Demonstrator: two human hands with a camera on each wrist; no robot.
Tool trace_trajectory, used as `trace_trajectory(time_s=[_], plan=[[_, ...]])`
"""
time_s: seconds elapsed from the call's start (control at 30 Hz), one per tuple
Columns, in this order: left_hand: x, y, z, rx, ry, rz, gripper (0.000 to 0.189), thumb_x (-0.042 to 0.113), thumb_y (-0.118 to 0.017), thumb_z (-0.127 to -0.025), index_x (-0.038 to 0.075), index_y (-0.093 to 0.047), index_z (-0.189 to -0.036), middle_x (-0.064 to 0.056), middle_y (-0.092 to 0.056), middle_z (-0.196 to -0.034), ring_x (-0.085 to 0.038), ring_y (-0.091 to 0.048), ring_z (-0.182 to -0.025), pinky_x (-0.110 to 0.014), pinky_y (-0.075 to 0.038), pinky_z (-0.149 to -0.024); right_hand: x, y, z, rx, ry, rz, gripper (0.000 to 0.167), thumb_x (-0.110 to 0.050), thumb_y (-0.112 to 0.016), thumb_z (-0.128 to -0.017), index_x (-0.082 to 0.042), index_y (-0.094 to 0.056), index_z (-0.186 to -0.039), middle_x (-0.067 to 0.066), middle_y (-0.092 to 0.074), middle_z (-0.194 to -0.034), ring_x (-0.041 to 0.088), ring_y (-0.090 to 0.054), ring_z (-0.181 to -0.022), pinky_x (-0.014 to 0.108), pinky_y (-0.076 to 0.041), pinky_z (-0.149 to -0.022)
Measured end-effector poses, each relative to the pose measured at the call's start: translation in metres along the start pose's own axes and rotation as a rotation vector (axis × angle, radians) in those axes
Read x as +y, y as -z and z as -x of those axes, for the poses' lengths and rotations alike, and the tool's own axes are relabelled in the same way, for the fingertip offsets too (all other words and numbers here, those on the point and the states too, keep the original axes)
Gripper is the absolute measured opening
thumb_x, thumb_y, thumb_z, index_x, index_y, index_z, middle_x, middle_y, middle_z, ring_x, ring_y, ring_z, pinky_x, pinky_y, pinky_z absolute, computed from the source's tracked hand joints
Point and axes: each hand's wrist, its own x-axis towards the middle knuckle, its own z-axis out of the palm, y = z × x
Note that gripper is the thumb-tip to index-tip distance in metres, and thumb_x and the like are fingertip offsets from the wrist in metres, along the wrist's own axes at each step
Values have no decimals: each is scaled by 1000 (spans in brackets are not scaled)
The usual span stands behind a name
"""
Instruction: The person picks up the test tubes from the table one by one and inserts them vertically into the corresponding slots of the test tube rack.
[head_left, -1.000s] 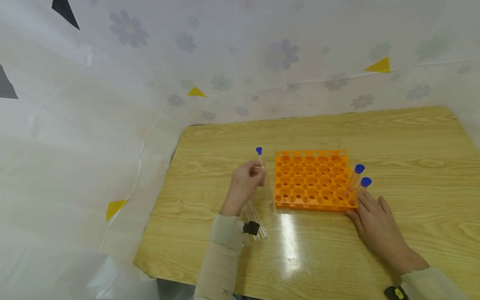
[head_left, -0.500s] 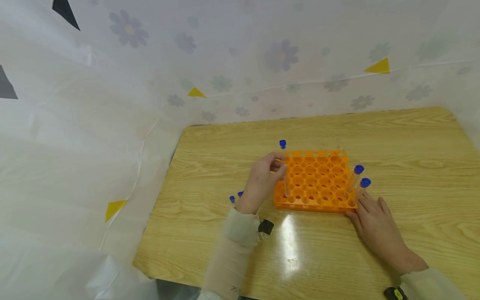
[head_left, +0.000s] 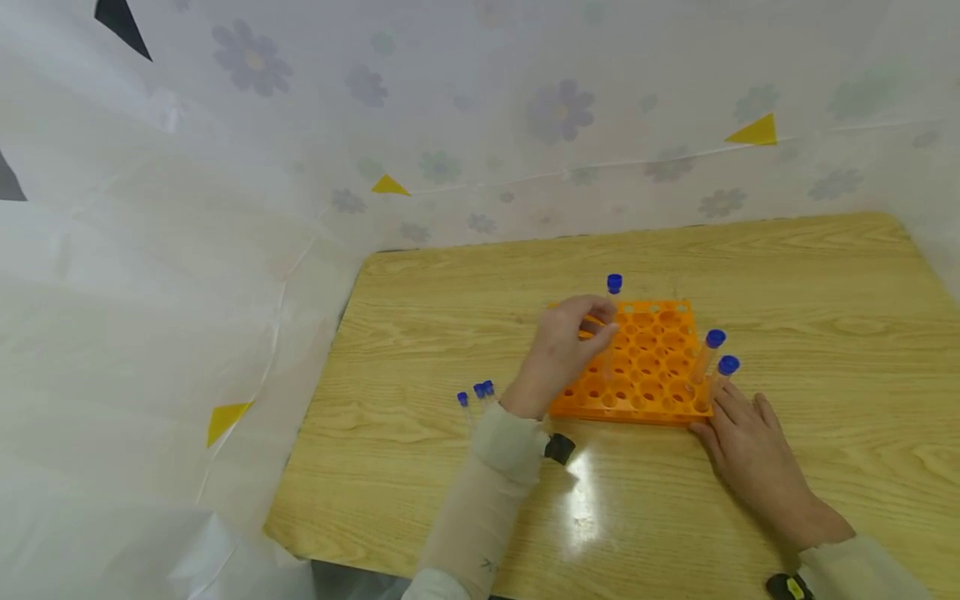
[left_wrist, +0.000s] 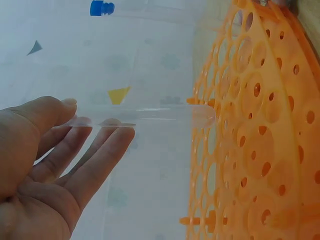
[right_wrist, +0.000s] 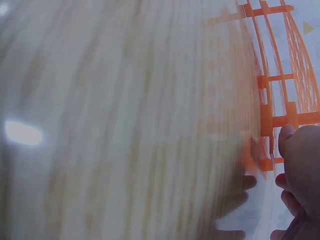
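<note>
My left hand (head_left: 558, 354) pinches a clear test tube with a blue cap (head_left: 615, 283) between thumb and fingers, over the left half of an orange test tube rack (head_left: 637, 410). In the left wrist view the held tube (left_wrist: 160, 114) has its rounded end right at the rack's top holes. Two blue-capped tubes (head_left: 702, 362) stand tilted in the rack's right end. My right hand (head_left: 757, 458) rests against the rack's front right corner, thumb at the front and fingers along the side. In the right wrist view the thumb (right_wrist: 287, 140) meets an orange corner post.
Three more blue-capped tubes (head_left: 480, 390) lie on the wooden table (head_left: 390, 350) left of the rack, partly hidden by the left sleeve (head_left: 487, 500). White flowered sheeting (head_left: 465, 108) encloses the table's back and left side.
My left hand has carried the held tube rightward, from beside the rack to over it. The caps of the lying tubes have come into sight. The right hand stays at the corner.
</note>
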Motion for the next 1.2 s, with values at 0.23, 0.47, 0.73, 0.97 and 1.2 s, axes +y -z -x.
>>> trace_trajectory(time_s=[0.23,0.47,0.73,0.97,1.2], plan=[[3,-10,-7,4,-84,10,23,21,-61,-99,10,-64,-120,-1,-65,-111,-5,-62,-100,-10,-52,-82,0,0,-1,8,6,7,41,-19,-65,-95,6,-57,-126,26,-53,-137,43,-45,-134,72,-24,-111],[6,-19,-13,-16,-108,10,26,22,-60,-100,8,-63,-122,-2,-65,-114,-5,-64,-99,-7,-50,-82,1,0,-1,26,15,10,38,-19,-65,-96,7,-59,-123,26,-54,-136,43,-47,-132,73,-27,-108],[14,-28,-19,-29,-107,16,28,23,-59,-100,9,-62,-124,-3,-65,-117,-4,-63,-101,-6,-50,-84,1,-2,-1,9,-2,10,41,-19,-65,-95,7,-58,-126,28,-52,-138,43,-45,-135,72,-24,-112],[17,-37,-24,-49,-96,32,30,25,-58,-101,11,-61,-127,1,-65,-118,-1,-61,-104,-5,-49,-84,2,-2,-2,7,-1,9,40,-19,-65,-96,7,-58,-126,28,-52,-138,43,-45,-134,71,-23,-113],[21,-45,-29,-62,-113,52,31,25,-57,-101,11,-61,-128,0,-65,-120,0,-62,-105,-4,-49,-84,2,-1,0,-19,-18,8,45,-19,-64,-96,6,-55,-132,27,-51,-140,41,-41,-138,71,-19,-114]])
